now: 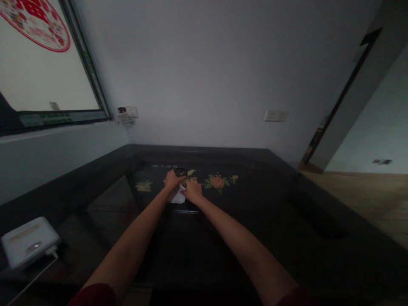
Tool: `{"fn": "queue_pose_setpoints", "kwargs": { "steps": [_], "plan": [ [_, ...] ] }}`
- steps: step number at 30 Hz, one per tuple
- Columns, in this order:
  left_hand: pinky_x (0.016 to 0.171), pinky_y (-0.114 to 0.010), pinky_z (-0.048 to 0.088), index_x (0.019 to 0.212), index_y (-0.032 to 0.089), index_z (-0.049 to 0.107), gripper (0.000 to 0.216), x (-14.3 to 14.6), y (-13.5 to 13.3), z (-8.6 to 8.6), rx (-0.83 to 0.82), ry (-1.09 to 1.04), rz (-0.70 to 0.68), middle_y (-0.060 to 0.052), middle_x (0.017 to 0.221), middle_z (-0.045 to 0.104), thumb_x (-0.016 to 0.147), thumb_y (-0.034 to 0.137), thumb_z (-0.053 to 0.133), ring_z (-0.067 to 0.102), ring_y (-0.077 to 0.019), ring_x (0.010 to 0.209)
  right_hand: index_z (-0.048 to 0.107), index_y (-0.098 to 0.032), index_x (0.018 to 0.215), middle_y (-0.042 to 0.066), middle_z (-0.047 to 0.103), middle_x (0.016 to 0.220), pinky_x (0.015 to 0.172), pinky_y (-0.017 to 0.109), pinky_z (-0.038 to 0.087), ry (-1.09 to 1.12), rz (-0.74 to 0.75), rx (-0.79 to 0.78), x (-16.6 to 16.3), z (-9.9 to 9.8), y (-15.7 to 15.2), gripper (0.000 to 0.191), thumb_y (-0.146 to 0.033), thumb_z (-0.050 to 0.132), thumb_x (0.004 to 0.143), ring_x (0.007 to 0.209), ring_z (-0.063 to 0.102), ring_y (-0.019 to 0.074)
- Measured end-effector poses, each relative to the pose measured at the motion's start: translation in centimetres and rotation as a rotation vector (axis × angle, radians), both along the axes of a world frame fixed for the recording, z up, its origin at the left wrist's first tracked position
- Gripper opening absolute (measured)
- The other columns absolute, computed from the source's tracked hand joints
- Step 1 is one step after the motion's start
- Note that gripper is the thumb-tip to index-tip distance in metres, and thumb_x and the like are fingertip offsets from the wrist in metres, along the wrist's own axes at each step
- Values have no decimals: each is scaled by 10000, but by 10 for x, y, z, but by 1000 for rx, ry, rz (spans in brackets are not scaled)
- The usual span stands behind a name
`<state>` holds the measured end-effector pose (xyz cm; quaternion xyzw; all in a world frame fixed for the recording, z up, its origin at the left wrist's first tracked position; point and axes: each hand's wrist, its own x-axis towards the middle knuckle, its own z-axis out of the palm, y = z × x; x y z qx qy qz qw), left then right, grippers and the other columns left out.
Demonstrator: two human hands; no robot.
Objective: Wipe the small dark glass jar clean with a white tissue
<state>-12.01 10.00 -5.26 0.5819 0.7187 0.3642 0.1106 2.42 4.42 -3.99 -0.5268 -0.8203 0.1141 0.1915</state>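
Both of my arms reach forward over a dark glossy table with a floral panel. My left hand (172, 181) curves around the side of a dark round object (181, 172) with a mottled top, too dim to name. Just below it lies a crumpled white sheet (177, 196), either tissue or cloth; I cannot tell which. My right hand (193, 191) is close beside it, fingers bent and thumb against the sheet's upper right edge. The lower part of the round object is hidden behind the hands.
At the left of the table (267, 238) sits a white box (30, 242) with a cable plugged in. A wall socket with a plug (126, 114) is at the back left, another socket (276, 115) at the back right. A window frame (92, 76) borders the left.
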Motion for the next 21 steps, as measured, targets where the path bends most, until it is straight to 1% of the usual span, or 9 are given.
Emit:
{"fn": "queue_pose_setpoints", "kwargs": {
  "steps": [3, 5, 8, 10, 13, 17, 19, 21],
  "plan": [
    [893, -348, 465, 1160, 127, 580, 603, 1, -2, 4, -8, 13, -5, -170, 1128, 672, 676, 434, 768, 606, -300, 1117, 627, -183, 1014, 121, 632, 1185, 910, 379, 378, 26, 4, 0, 11, 2, -4, 182, -242, 574, 850, 1139, 532, 261],
    [882, -346, 473, 1133, 124, 600, 565, 4, -3, 5, -5, 24, -25, -164, 1107, 683, 674, 407, 771, 622, -297, 1089, 635, -193, 988, 104, 659, 1126, 894, 360, 380, 53, 0, -8, 24, 3, -6, 165, -207, 565, 838, 1089, 562, 246],
    [904, -355, 470, 1145, 102, 600, 579, 13, -6, 4, 6, 44, -70, -181, 1145, 669, 665, 372, 778, 619, -300, 1097, 645, -192, 947, 78, 692, 948, 787, 321, 404, 114, -16, -40, 52, 6, -8, 157, -190, 561, 814, 919, 618, 226],
    [930, -364, 461, 1171, 88, 588, 616, 22, -9, 2, 12, 51, -109, -196, 1181, 649, 655, 362, 783, 609, -305, 1116, 647, -196, 942, 55, 683, 860, 721, 294, 403, 169, -35, -57, 75, 7, -9, 165, -186, 561, 801, 827, 617, 206],
    [971, -369, 447, 1199, 116, 579, 647, 41, -18, 0, 12, 44, -196, -169, 1196, 646, 640, 362, 792, 601, -297, 1138, 646, -176, 909, 46, 663, 816, 689, 283, 403, 264, -59, -63, 113, 8, -13, 156, -186, 591, 764, 772, 595, 195],
    [1010, -409, 429, 1214, 156, 570, 670, 68, -34, -2, 11, 11, -326, -154, 1227, 629, 616, 346, 807, 573, -309, 1181, 625, -167, 876, 33, 652, 827, 707, 280, 424, 415, -100, -56, 162, 5, -17, 149, -169, 594, 731, 773, 591, 182],
    [1031, -417, 417, 1240, 166, 550, 697, 80, -45, -3, 18, -13, -393, -155, 1272, 603, 616, 340, 808, 557, -303, 1205, 613, -171, 846, 8, 636, 758, 679, 280, 436, 483, -130, -65, 181, 3, -18, 125, -181, 592, 723, 720, 589, 176],
    [1053, -420, 402, 1279, 148, 516, 748, 91, -56, -4, 21, -35, -454, -169, 1309, 577, 618, 342, 808, 530, -304, 1242, 608, -171, 848, -1, 625, 720, 657, 282, 447, 549, -164, -68, 197, 1, -17, 135, -177, 585, 715, 687, 593, 174]
  ]
}}
